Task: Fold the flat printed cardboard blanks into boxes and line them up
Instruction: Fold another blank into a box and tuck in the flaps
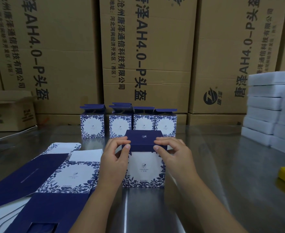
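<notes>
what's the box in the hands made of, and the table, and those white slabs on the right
The box: printed card, matte-looking, with crisp folds and thin edges. The table: likely stainless steel, showing blurred reflections. The white slabs: probably foam, soft-edged and matte, but unsure.

the big brown cartons (148, 56) read "唐泽ah4.0-p头盔" and "沧州唐泽通信科技有限公司".

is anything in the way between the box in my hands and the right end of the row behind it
Nothing visible. The box, its lid pinched by the left hand and right hand, stands just before the row of boxes; the table beside the row's right end is bare.
</notes>
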A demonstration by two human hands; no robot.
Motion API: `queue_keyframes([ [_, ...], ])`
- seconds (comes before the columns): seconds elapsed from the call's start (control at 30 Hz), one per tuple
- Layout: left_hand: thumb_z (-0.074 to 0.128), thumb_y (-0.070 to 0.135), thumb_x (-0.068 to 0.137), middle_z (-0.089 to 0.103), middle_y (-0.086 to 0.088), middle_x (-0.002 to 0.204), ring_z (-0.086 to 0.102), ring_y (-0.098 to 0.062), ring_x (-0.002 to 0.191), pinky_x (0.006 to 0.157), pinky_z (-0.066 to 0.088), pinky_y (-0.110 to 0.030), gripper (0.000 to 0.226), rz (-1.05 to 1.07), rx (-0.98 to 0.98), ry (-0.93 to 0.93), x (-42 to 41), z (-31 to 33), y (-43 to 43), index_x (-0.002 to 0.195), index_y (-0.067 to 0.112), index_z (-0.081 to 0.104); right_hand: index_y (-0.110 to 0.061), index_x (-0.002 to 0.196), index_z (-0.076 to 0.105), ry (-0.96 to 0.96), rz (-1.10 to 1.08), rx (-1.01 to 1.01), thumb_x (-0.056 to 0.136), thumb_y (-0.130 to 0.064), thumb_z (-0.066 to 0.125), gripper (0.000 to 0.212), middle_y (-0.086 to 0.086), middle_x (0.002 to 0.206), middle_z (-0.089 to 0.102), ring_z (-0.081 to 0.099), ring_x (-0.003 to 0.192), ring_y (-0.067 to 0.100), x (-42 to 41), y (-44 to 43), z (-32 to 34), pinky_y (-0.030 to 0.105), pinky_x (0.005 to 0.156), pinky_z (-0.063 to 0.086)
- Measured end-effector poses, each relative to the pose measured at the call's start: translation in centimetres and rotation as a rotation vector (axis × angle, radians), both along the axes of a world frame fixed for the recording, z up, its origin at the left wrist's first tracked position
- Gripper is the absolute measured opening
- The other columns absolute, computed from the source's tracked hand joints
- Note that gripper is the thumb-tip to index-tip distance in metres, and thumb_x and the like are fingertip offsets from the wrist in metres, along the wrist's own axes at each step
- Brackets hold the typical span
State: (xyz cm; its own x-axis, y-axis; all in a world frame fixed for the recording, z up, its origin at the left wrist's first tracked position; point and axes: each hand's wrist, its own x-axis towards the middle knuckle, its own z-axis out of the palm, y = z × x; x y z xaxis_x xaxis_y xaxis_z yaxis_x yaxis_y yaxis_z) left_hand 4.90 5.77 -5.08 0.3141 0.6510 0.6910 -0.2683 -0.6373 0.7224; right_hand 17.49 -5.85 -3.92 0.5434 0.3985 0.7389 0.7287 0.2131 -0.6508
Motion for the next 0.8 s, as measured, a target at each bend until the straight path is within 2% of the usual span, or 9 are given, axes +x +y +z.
queue_keyframes([
  [0.1,0.055,0.009,0.092,0.059,0.016,0.109,0.054,-0.003,0.111,0.091,0.046,-0.026,0.024,-0.008,-0.001,-0.001,0.0,0.0,-0.1,0.086,0.033,0.059,-0.051,0.08,0.068,0.04,0.036,-0.007,0.077,-0.022,0.074,0.03,-0.033,0.099,0.063,0.057,0.1,0.0,0.3,0.0,-0.2,0.031,0.08,0.053],
  [0.2,0.056,0.01,0.092,0.06,0.016,0.107,0.056,-0.002,0.108,0.086,0.045,-0.015,0.028,0.007,0.01,-0.002,-0.1,0.1,-0.1,0.09,0.038,0.059,-0.036,0.083,0.072,0.213,0.121,0.056,0.073,-0.022,0.078,0.018,-0.022,0.098,0.07,0.067,0.09,0.004,0.9,0.1,-0.4,0.035,0.076,0.058],
  [0.27,0.056,0.01,0.092,0.061,0.017,0.107,0.055,0.003,0.107,0.081,0.045,-0.008,0.031,0.008,0.004,-0.001,-0.2,0.1,-0.1,0.091,0.04,0.059,-0.029,0.081,0.073,0.272,0.161,0.087,0.073,-0.019,0.078,0.015,-0.016,0.097,0.071,0.068,0.091,0.004,1.2,0.1,-0.5,0.037,0.079,0.057],
  [0.4,0.057,0.008,0.092,0.06,0.021,0.108,0.054,0.009,0.105,0.075,0.043,-0.002,0.031,-0.008,-0.021,-0.017,-0.2,0.1,0.0,0.09,0.039,0.06,-0.028,0.078,0.074,0.293,0.195,0.096,0.074,-0.013,0.077,0.016,-0.015,0.096,0.072,0.067,0.095,0.004,1.3,0.0,-0.6,0.036,0.084,0.055],
  [0.7,0.055,0.013,0.093,0.058,0.024,0.108,0.054,0.004,0.108,0.073,0.043,-0.002,0.028,0.015,-0.013,0.018,0.0,0.1,0.1,0.089,0.04,0.058,-0.028,0.075,0.075,0.327,0.215,0.095,0.074,-0.011,0.077,0.018,-0.013,0.096,0.073,0.068,0.095,0.008,1.3,0.0,-0.3,0.035,0.088,0.053],
  [0.8,0.055,0.01,0.093,0.055,0.021,0.108,0.053,0.003,0.105,0.069,0.045,-0.005,0.029,-0.007,-0.003,0.036,-0.1,0.2,0.1,0.088,0.039,0.059,-0.032,0.079,0.073,0.248,0.141,0.031,0.077,-0.018,0.075,0.014,-0.02,0.097,0.07,0.064,0.095,-0.002,1.3,-0.1,-0.2,0.029,0.08,0.053],
])
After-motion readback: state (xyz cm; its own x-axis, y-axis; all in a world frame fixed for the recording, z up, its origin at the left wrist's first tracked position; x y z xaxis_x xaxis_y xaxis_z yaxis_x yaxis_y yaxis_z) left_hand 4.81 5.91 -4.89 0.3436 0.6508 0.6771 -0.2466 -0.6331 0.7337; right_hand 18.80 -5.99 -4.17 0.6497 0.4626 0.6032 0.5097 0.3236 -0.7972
